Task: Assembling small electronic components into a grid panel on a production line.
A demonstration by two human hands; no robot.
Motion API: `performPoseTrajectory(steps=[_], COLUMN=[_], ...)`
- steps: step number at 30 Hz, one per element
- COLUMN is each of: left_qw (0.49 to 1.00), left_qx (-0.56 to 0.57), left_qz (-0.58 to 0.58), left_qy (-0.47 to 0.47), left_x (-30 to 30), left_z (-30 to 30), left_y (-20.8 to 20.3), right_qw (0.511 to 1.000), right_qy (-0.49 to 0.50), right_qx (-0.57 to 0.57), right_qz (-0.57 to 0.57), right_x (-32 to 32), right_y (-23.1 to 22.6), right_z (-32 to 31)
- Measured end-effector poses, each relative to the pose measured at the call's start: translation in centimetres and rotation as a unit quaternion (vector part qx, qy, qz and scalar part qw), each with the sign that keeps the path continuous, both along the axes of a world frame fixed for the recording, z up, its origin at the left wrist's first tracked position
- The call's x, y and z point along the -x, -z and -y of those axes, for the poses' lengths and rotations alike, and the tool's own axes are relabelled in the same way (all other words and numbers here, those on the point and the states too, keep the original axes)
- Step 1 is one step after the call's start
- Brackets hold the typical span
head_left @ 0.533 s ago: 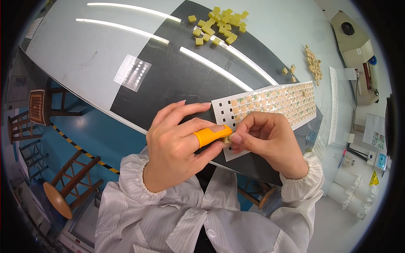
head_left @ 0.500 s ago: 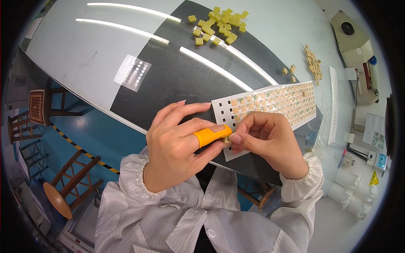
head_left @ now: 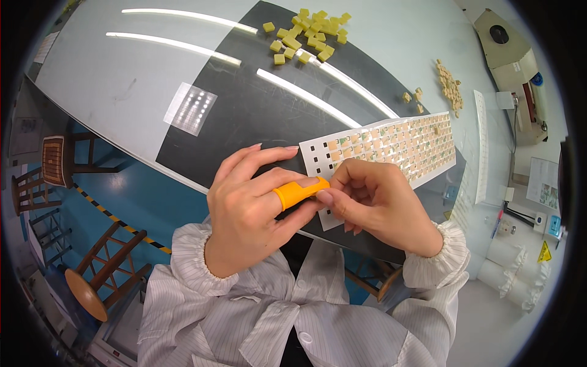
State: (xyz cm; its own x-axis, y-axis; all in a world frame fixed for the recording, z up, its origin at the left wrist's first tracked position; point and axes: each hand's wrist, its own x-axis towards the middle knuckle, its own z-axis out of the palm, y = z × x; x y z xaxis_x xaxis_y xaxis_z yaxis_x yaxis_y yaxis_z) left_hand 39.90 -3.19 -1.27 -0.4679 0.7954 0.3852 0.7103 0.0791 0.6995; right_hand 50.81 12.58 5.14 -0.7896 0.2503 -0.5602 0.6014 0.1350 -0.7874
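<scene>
The table bears yellow blocks, tan pieces, film and card.

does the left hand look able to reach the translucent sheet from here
Probably yes: only dark tabletop lies between the left hand and the translucent sheet, though that hand looks busy beside the right hand.
</scene>
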Motion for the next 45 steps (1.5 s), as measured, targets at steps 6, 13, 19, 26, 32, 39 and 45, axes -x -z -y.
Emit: performPoseTrajectory(steps=[6, 13, 19, 26, 32, 39, 45], left_qw=[1.0, 1.0, 1.0, 1.0, 0.999, 0.999, 0.999], left_qx=[0.013, 0.015, -0.007, 0.005, 0.015, 0.028, 0.041], left_qz=[0.003, -0.018, 0.01, -0.012, -0.035, -0.026, -0.005], left_qy=[0.006, 0.004, 0.005, 0.021, 0.012, 0.007, 0.015], left_x=[0.1, -0.2, -1.1, -2.2, -2.3, -2.2, -2.2], left_z=[0.2, 0.0, -0.1, -0.7, -0.7, -0.7, -0.7], left_y=[-0.3, -0.5, -0.6, -0.4, -0.3, -0.5, -0.6], right_qw=[0.999, 0.851, 0.903, 0.912, 0.895, 0.887, 0.889], right_qy=[0.014, 0.218, 0.12, -0.054, -0.059, -0.057, -0.044], right_qx=[0.03, -0.454, -0.38, -0.335, -0.368, -0.389, -0.386], right_qz=[-0.024, -0.152, -0.161, -0.232, -0.245, -0.241, -0.245], right_x=[-1.2, -4.8, -6.1, -6.0, -6.3, -6.2, -6.2], right_y=[-0.7, 1.0, 0.9, 2.1, 2.6, 2.6, 2.8], right_z=[-1.7, -7.2, -4.0, -0.2, 0.5, 0.7, 0.9])
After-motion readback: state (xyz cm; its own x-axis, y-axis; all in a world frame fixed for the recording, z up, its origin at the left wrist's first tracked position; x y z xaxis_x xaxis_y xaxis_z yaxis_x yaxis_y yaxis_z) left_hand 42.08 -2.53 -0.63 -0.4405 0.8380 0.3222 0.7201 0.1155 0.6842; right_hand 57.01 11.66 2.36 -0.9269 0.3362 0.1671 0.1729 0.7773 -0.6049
